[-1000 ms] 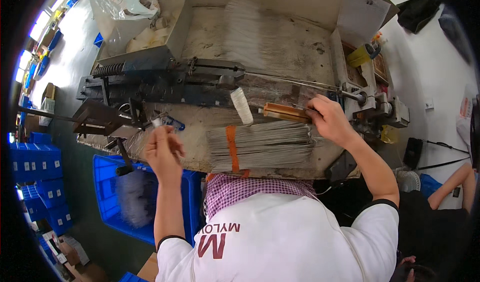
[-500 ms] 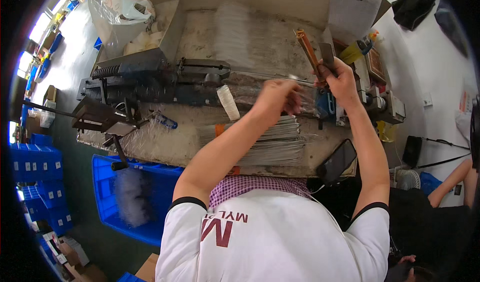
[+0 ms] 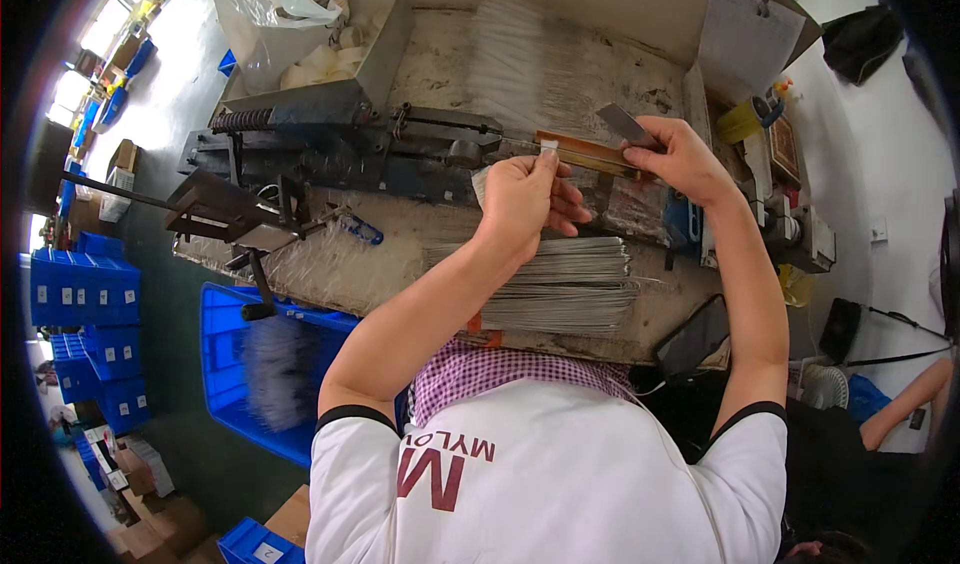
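Note:
My right hand [image 3: 688, 162] is closed round a flat grey metal plate [image 3: 630, 125], which sticks out toward the upper left. Its fingers also hold the right end of an orange-brown grooved strip [image 3: 585, 148], lying nearly level. At that strip's left end, my left hand [image 3: 525, 199] pinches a small white piece [image 3: 548, 145] between thumb and forefinger; its other fingers are loosely curled. Thin metal rods reach from the black bench machine [image 3: 430, 149] toward the strip. Below my hands lies a stack of thin grey-white rods [image 3: 565, 284].
An open bin [image 3: 395, 39] of white rolls stands at the back left, with a plastic bag beside it. Clear thin strands [image 3: 505, 54] lie at the back. A blue crate [image 3: 225, 364] sits below the bench's left edge. A phone [image 3: 692, 336] rests at the front right.
The orange-brown strip has swung from steeply tilted to nearly level, in line with the machine. My left hand has come to its left end with the white piece showing in its pinch.

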Tool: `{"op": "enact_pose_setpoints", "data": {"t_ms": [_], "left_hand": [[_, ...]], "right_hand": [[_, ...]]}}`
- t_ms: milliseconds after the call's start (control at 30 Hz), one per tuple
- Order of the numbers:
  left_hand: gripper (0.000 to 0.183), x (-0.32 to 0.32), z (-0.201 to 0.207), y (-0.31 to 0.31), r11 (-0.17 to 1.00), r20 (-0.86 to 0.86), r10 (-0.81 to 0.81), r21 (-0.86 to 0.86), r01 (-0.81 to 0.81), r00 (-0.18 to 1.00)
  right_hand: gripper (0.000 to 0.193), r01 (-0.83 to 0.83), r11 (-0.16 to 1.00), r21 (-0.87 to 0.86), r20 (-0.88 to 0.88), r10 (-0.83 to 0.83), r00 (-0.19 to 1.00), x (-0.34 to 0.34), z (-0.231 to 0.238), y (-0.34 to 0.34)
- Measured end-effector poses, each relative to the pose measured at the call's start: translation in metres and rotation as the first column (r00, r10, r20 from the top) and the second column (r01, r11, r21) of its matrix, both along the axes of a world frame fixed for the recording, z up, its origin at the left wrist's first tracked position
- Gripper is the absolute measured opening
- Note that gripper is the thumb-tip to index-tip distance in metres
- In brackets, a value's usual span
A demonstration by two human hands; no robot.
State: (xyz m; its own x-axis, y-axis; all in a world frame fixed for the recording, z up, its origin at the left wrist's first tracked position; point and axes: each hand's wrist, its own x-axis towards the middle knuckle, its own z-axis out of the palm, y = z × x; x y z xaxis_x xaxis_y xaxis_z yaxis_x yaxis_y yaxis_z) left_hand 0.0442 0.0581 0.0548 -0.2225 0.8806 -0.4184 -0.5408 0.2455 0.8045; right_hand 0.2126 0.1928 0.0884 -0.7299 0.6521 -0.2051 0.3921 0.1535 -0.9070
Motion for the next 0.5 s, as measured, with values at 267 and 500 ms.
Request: {"op": "enact_pose_setpoints", "data": {"t_ms": [267,500], "left_hand": [[0.044,0.012,-0.01,-0.001,0.956,0.382,-0.203,0.276,0.099,0.902],[0.054,-0.002,0.001,-0.011,0.985,0.68,-0.034,0.145,-0.089,0.732]], "right_hand": [[0.015,0.081,0.95,-0.303,0.04,-0.072,0.997,0.007,-0.002,0.016],[0.022,0.509,0.84,0.19,-0.286,-0.448,0.847,0.047,0.019,-0.006]]}}
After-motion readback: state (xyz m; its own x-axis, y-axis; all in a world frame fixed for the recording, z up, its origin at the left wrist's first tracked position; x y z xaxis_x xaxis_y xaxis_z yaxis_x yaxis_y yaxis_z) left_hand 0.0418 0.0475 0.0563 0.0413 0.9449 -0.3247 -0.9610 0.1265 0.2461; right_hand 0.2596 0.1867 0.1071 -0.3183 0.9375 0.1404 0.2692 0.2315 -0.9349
